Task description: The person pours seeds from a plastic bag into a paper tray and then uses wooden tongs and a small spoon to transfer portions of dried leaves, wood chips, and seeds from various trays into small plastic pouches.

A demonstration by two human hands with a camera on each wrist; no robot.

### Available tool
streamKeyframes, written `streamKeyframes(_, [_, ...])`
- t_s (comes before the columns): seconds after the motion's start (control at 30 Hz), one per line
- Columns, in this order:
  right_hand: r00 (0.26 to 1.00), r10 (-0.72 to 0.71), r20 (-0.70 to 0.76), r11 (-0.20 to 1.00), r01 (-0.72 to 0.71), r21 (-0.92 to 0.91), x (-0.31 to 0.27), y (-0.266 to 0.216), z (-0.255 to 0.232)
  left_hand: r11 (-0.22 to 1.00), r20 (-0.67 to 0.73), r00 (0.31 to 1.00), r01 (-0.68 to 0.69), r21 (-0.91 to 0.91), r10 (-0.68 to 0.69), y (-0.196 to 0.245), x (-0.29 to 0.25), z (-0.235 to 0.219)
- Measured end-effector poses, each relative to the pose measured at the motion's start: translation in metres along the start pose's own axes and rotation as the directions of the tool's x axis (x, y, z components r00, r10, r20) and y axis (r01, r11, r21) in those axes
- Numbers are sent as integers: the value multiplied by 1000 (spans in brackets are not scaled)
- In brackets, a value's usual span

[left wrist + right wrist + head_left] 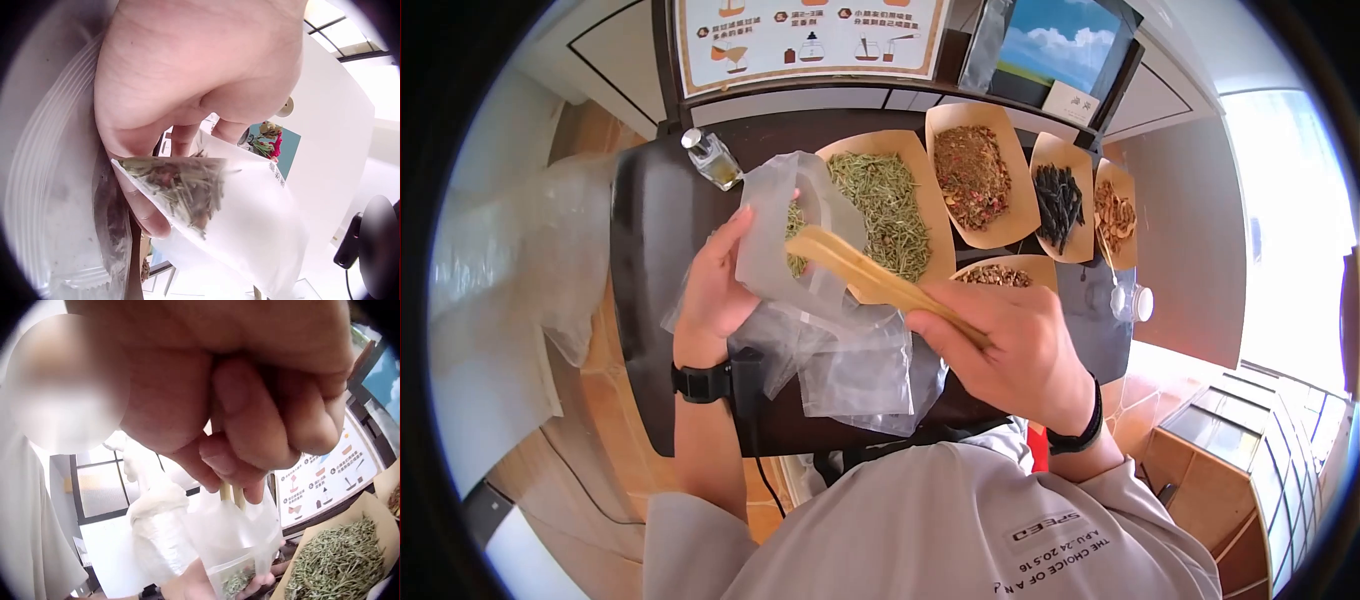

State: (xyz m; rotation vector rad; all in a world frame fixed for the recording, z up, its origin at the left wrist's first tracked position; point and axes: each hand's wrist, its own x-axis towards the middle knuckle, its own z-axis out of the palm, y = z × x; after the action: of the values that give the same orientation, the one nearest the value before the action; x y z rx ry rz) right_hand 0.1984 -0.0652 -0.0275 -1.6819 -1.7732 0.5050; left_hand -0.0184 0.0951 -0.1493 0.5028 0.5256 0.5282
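Observation:
My left hand [718, 278] holds up a translucent white pouch [765, 225] from its left side. Dried green herb stems [181, 187] show through the pouch's lower corner in the left wrist view. Wooden tongs [875, 283] are gripped by my right hand [1012, 335], with fingers curled round them. The tips of the tongs reach into the pouch's mouth. Just behind the pouch stands a kraft paper tray [938, 225] heaped with the same kind of green stems [880, 200].
More paper trays hold brown mixed herbs [972, 175], dark strips [1058, 205], pale slices [1114, 215] and brown bits [997, 275]. A glass bottle [712, 160] stands back left; another clear bottle [1135, 303] lies at the right edge. Clear zip bags [858, 375] lie in front. An instruction board [810, 45] stands behind.

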Motion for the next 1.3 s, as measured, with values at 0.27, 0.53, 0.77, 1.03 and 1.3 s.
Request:
streamKeyframes(0.27, [963,268,-26,957,-270,-105,-30,26,-26,994,-37,995,-89,61,92,0,-3,5])
streamKeyframes(0.53, [971,223,90,963,-206,-171,-32,41,5,999,102,994,-33,33,29,0,0,-7])
streamKeyframes(0.77, [993,70,99,894,-18,-447,-25,34,19,998,74,996,-52,47,49,-2,0,-2])
streamKeyframes(1.03, [1000,-1,4,939,3,-343,-27,49,3,1000,61,998,-14,7,14,2,1,-4])
streamKeyframes(1.3, [985,65,-162,988,-86,-126,-21,25,-26,999,62,998,-12,-38,14,-1,4,-9])
